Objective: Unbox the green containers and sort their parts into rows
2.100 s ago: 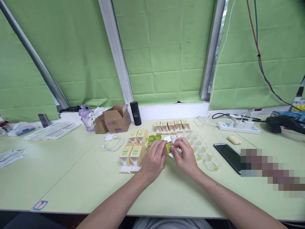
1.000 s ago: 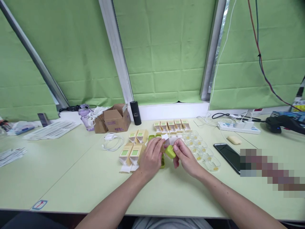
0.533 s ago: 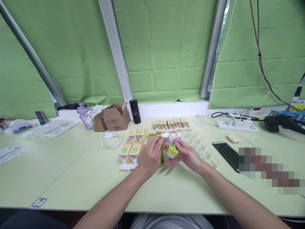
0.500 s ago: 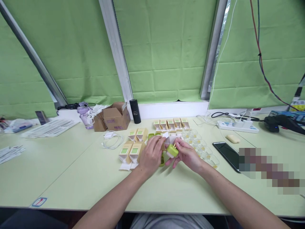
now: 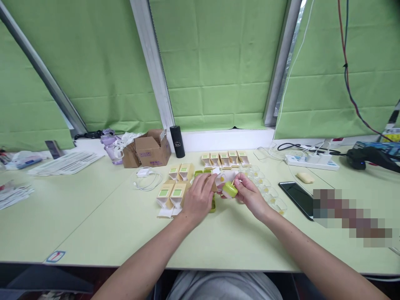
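Note:
My left hand (image 5: 199, 199) is closed around a small cardboard box (image 5: 214, 187), mostly hidden behind the fingers, with a white flap up. Between the fingertips of my right hand (image 5: 252, 199) is a small rounded green-and-white piece (image 5: 230, 190) with a thin pale part sticking up; its exact kind is unclear. It sits right beside the box. Left of my left hand stand several open cardboard boxes (image 5: 171, 195) with green labels. Clear plastic cups with yellow spots (image 5: 271, 193) lie beyond my right hand. Bright green pieces (image 5: 213, 205) show partly behind my left hand.
More small boxes (image 5: 224, 160) stand in a row at the back. A black phone (image 5: 295, 198), a beige case (image 5: 305, 178) and a power strip (image 5: 312, 161) lie right. A brown carton (image 5: 153, 151), a black bottle (image 5: 177, 142) and a white charger cable (image 5: 148, 179) are left.
The green-and-white piece has turned and moved slightly up and right in my right hand. My left hand stays closed on the box. The whole view has shifted a little.

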### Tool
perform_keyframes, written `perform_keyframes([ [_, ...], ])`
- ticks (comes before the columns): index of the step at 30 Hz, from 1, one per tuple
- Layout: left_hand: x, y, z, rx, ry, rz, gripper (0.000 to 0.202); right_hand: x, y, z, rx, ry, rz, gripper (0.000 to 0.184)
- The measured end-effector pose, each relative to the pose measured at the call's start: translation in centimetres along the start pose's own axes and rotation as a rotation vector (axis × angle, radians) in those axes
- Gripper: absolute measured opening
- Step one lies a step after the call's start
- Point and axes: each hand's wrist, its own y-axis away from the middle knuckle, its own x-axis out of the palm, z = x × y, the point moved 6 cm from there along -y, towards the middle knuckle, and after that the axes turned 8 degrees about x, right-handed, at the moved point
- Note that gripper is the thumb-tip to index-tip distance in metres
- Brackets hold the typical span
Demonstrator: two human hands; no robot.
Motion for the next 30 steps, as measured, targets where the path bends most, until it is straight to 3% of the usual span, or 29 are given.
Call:
perform_keyframes([
  [5, 0.2, 0.1, -0.4, 0.02, -0.022, 0.016, 0.065, -1.8, 1.2, 0.9, -0.127, 0.347, -0.193, 0.044],
  [11, 0.0, 0.3, 0.9, -0.05, -0.061, -0.009, 0.066, -3.7, 3.3, 2.0, -0.204, 0.474, -0.267, 0.039],
  [15, -0.1, 0.4, 2.2, -0.157, -0.021, -0.034, 0.064, -3.4, 5.4, 1.7, -0.158, 0.701, -0.203, 0.036],
  [20, 0.2, 0.7, 3.3, -0.252, 0.066, -0.075, 0.061, -2.3, 7.1, -0.5, -0.1, 0.879, -0.052, 0.028],
  [24, 0.3, 0.9, 3.9, -0.314, 0.106, -0.095, 0.062, -1.9, 7.3, -1.4, -0.092, 0.924, -0.014, 0.025],
  [30, 0.5, 1.2, 4.6, -0.426, 0.262, -0.175, 0.06, -2.1, 7.1, 0.3, -0.175, 0.88, -0.048, 0.016],
])
